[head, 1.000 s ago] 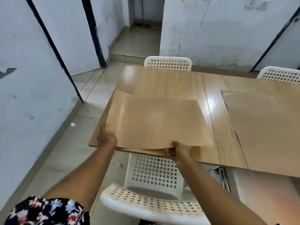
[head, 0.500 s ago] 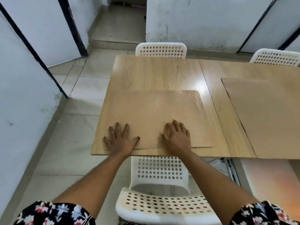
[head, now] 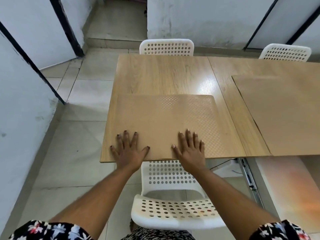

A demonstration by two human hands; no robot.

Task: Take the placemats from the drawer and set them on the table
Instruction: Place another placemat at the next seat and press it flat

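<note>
A tan placemat (head: 166,122) with a dotted texture lies flat on the wooden table (head: 164,75), along its near edge. My left hand (head: 129,149) rests palm down on the mat's near left part, fingers spread. My right hand (head: 190,149) presses flat on the near right part, fingers spread too. A second tan placemat (head: 280,111) lies flat on the table to the right, reaching the near edge. Neither hand grips anything.
A white perforated chair (head: 173,193) stands tucked in right below my arms. Two more white chairs (head: 167,47) (head: 285,52) stand at the far side. A metal drawer rail (head: 249,177) shows under the table at the right. A wall runs along the left.
One second ago both hands held the placemat raised by its near edge. It has since been laid flat, and both palms now rest spread on it. My view tilted downward.
</note>
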